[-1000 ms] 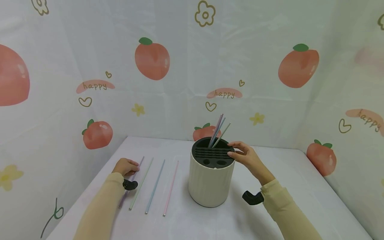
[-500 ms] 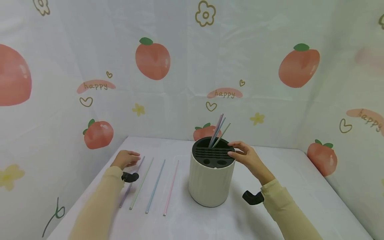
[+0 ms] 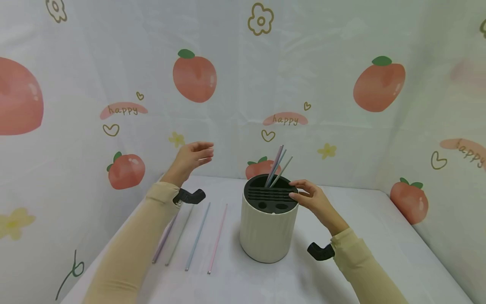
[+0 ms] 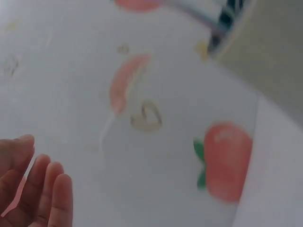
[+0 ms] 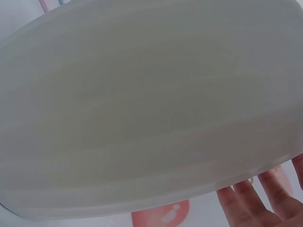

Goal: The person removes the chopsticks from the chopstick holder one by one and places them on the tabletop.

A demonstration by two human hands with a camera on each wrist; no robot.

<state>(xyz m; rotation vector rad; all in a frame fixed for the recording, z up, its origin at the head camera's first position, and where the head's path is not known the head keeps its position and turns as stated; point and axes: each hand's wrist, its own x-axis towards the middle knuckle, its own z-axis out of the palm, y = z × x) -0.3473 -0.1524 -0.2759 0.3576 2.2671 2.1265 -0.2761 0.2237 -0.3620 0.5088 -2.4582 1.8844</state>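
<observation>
My left hand (image 3: 190, 160) is raised above the far left of the table, its fingers loosely bent and apart; it holds nothing, as the left wrist view shows too. My right hand (image 3: 314, 204) rests on the right rim of a cream cylindrical utensil holder (image 3: 267, 236), thumb and forefinger on its black slotted top (image 3: 271, 207). In the right wrist view the fingers (image 5: 255, 205) meet the holder's edge, their tips hidden. Several thin coloured sticks (image 3: 275, 166), like chopsticks, lean in the large rear opening.
On the white table (image 3: 341, 270) lie a purple stick (image 3: 164, 242), a green stick (image 3: 180, 234), a blue stick (image 3: 198, 236) and a pink stick (image 3: 218, 236), roughly side by side left of the holder. A peach-patterned curtain (image 3: 228, 126) hangs behind.
My left hand has let go of the purple stick, lifted off the table and moved up and rightward. The stick stays on the table. My right hand has kept its place on the rim.
</observation>
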